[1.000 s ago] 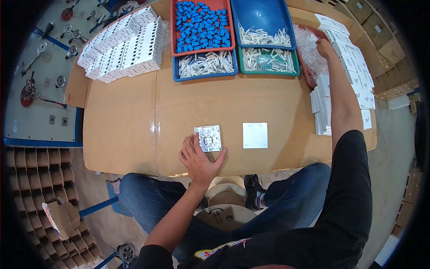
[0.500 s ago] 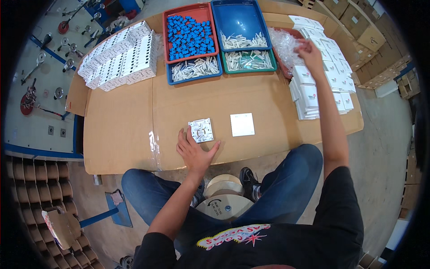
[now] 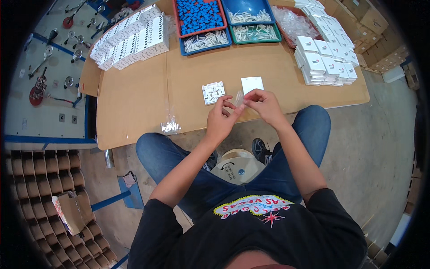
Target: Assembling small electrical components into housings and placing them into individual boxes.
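My right hand [image 3: 265, 106] pinches a small clear plastic bag [image 3: 239, 97] between thumb and fingertips, above the near part of the table. Beside it, my left hand [image 3: 220, 120] has its fingers apart and bent, with the thumb tip against the bag's lower end near the right fingertips. Just beyond the left fingers lies a square white plastic tray-like housing [image 3: 213, 92] with its moulded inside facing up. A flat white square cover [image 3: 252, 84] rests to its right, partly behind my right hand.
Stacked white boxes [image 3: 143, 40] stand far left; white packets [image 3: 327, 62] pile up at right. Trays hold blue parts [image 3: 200, 17] and white sleeves [image 3: 206, 41]; a green tray [image 3: 256, 34] and a red tray of clear bags [image 3: 295, 23] stand alongside.
My right hand has come back from the tray of clear bags to the middle, now with a bag. My left hand has moved off the housing toward it. The view has shifted.
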Available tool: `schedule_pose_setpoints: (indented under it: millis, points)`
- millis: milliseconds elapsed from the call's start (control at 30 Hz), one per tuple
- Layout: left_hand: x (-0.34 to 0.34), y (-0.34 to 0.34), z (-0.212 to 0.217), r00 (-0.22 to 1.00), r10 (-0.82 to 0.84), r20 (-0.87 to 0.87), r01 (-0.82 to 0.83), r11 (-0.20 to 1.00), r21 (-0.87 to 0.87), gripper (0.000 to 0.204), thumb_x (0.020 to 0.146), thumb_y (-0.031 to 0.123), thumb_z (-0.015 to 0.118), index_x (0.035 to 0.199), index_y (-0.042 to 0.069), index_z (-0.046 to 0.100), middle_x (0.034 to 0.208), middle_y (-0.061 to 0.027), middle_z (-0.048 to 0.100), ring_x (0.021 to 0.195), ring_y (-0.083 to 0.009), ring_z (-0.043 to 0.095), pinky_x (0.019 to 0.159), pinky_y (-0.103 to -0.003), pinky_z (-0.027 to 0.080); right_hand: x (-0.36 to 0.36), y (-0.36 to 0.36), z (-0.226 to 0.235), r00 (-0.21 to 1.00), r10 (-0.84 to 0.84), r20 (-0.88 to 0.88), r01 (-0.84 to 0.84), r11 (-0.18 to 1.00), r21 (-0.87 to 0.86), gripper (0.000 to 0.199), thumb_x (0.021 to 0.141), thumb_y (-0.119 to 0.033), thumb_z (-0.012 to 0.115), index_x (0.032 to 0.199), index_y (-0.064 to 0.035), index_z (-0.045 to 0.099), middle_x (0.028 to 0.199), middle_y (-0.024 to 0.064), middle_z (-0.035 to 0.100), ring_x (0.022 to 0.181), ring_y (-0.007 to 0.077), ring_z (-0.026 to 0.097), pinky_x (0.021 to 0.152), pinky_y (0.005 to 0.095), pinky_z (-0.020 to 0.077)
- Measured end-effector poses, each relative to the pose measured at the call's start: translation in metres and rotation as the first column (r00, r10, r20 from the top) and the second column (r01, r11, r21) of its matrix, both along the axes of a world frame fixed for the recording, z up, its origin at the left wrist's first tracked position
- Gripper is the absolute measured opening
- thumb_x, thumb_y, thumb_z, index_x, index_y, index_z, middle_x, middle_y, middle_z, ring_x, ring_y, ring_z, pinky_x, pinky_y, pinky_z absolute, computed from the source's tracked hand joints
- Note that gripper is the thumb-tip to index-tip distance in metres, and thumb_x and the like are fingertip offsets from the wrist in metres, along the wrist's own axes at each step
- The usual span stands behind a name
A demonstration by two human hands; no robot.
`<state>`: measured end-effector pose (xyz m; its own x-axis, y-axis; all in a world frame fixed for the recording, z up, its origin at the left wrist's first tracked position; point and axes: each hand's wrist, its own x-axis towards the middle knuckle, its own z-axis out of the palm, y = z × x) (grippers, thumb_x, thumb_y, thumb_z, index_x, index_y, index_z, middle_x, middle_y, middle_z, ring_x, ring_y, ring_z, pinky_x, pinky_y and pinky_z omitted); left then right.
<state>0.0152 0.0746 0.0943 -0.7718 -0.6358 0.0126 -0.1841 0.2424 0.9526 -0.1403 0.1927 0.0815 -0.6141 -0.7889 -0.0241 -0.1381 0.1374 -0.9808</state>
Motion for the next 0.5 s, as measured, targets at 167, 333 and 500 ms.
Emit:
schedule_pose_setpoints:
  millis: [167,333,500]
  points:
    - [0.012,-0.016,-0.026,0.996,0.088,-0.023,-0.081,0.977,0.196,0.024,0.100,0.026,0.066,0.104,0.003,0.066,0.073,0.0010,0.063,0.061,-0.0022,0.048,0.054,-0.021,0.035,0.015,-0.005,0.006,0.977,0.091,0.192,-0.099,0.995,0.032,0.012,0.088,-0.009,0.076,0.095,-0.0004,0.072,0.085,0.0033,0.070,0.081,0.0091,0.065,0.072,0.0252,0.0532]
    - [0.008,-0.016,-0.036,0.974,0.174,-0.143,-0.125,0.947,0.297,0.024,0.103,0.024,0.062,0.096,0.002,0.067,0.073,0.0001,0.065,0.061,-0.0041,0.052,0.055,-0.022,0.038,0.012,-0.010,0.001,0.891,-0.008,0.454,0.020,1.000,-0.020,0.019,0.092,-0.014,0.073,0.104,0.0001,0.070,0.090,0.0058,0.070,0.082,0.0124,0.067,0.075,0.0263,0.0570]
    - [-0.003,-0.016,-0.038,0.946,0.264,-0.186,-0.155,0.876,0.456,0.022,0.103,0.024,0.060,0.094,0.004,0.064,0.073,0.0005,0.064,0.059,-0.0025,0.047,0.054,-0.020,0.037,0.018,-0.018,0.014,0.832,-0.116,0.542,0.117,0.993,0.033,0.028,0.097,-0.019,0.067,0.116,0.0006,0.063,0.102,0.0102,0.072,0.092,0.0170,0.072,0.074,0.0273,0.0578]
